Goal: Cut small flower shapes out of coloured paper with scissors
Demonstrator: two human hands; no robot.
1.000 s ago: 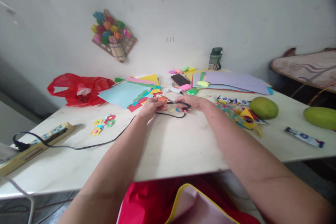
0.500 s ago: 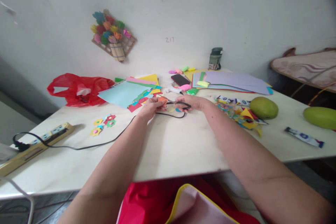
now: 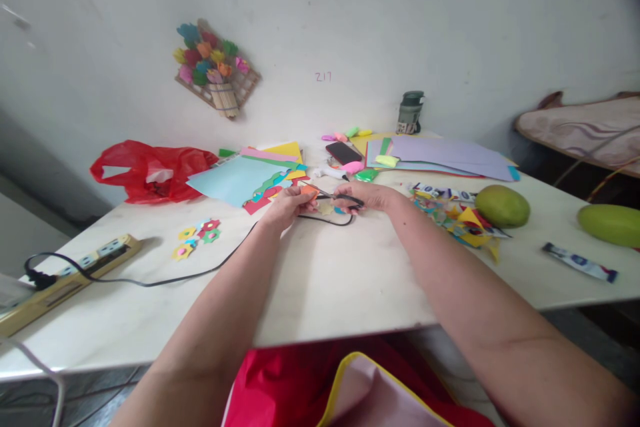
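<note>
Near the middle of the table, my left hand (image 3: 290,205) pinches a small piece of orange paper (image 3: 309,190). My right hand (image 3: 367,195) grips scissors (image 3: 356,201) by their black handles, and the blades point left to the orange paper. Whether the blades are cutting into it is too small to tell. Below the hands a black cord (image 3: 330,220) loops over the tabletop. Small paper scraps (image 3: 327,208) lie under the scissors. A white glue gun (image 3: 330,173) rests just behind my hands.
Paper flowers (image 3: 197,238) and a power strip (image 3: 95,268) lie left. A red plastic bag (image 3: 155,170) and coloured paper (image 3: 230,177) sit behind. A phone (image 3: 343,153) lies centre back. Right are scraps (image 3: 470,230), a mango (image 3: 503,205) and a glue tube (image 3: 580,262).
The scissor blades seem slightly more spread at the orange paper than before. Both hands stay in almost the same place, and the other objects have not moved.
</note>
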